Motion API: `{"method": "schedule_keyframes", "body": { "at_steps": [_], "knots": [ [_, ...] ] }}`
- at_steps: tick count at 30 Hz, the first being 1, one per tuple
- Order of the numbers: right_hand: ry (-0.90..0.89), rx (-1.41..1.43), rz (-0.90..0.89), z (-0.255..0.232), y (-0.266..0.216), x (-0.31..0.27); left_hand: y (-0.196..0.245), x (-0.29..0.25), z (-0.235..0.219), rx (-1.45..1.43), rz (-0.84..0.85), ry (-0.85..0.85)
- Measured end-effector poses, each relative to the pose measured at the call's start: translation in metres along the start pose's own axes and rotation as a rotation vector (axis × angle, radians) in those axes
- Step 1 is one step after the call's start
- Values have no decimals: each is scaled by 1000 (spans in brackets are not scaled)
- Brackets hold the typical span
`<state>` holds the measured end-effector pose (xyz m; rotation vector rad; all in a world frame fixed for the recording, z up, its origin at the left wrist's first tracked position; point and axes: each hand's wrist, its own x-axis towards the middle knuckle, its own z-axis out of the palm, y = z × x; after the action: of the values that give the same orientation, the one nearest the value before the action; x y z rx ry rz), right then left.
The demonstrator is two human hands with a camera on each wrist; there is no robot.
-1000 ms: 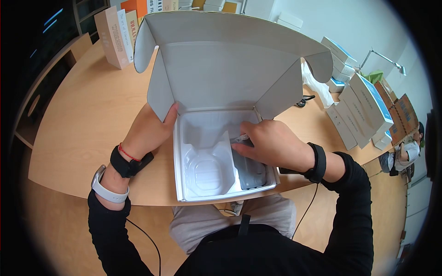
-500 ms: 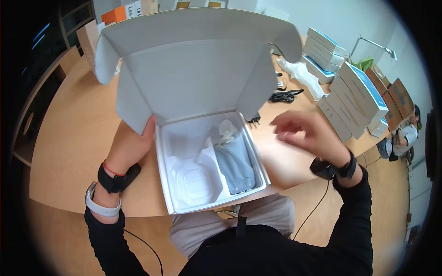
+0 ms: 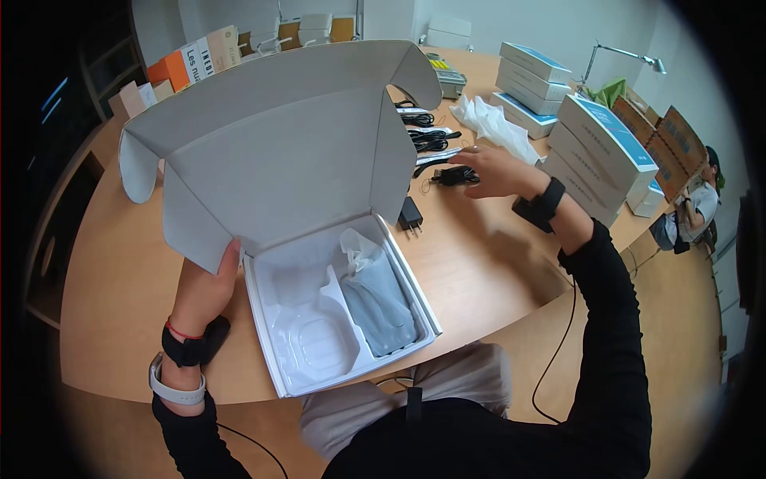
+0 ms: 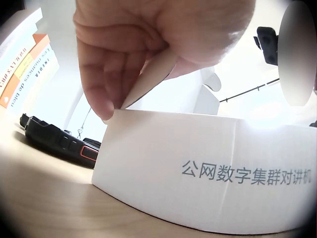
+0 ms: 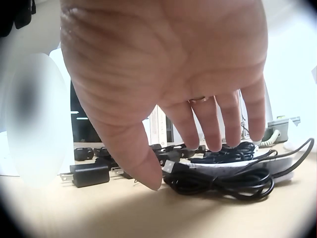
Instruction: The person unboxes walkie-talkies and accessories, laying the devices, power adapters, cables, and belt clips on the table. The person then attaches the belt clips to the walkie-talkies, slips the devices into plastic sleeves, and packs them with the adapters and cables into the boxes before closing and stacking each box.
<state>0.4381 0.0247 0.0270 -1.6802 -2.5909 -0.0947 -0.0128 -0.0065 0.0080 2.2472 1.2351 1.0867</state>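
An open white box [image 3: 263, 343] sits at the table's near edge, its grey-white lid [image 3: 287, 152] raised. Its moulded tray holds a grey item in a translucent bag [image 3: 379, 307] on the right; the left compartments hold nothing. My left hand [image 3: 209, 291] grips the box's left rear corner; the left wrist view shows the fingers [image 4: 106, 84] pinching a flap at the edge of the printed box wall [image 4: 148, 148]. With fingers extended, my right hand [image 3: 507, 172] is over a coiled black cable [image 5: 223, 183], holding nothing; whether it touches the cable I cannot tell.
A black power adapter [image 3: 411, 215] lies right of the lid. Behind are more coiled cables [image 3: 431, 141], white plastic [image 3: 495, 128] and stacked boxes [image 3: 590, 160]. A black handheld device [image 4: 59, 141] lies beside the box in the left wrist view.
My right hand has left the bagged item in the tray and moved right and away from me to the cables. My left hand stays on the box, which appears lower left in the view.
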Motion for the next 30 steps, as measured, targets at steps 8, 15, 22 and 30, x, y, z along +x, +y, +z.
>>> {"method": "schedule_keyframes", "body": {
  "at_steps": [8, 15, 22, 30],
  "knots": [
    [-133, -205, 18, 34, 19, 29, 1, -1, -1, 46, 5, -12],
    [145, 81, 126, 15, 8, 5, 3, 0, -1, 37, -11, -26],
    [-194, 1286, -221, -70, -104, -44, 3, 3, -2, -40, -39, 19],
    [234, 253, -698, -37, -231, 40, 0, 5, -9, -321, -223, -27]
  ]
}}
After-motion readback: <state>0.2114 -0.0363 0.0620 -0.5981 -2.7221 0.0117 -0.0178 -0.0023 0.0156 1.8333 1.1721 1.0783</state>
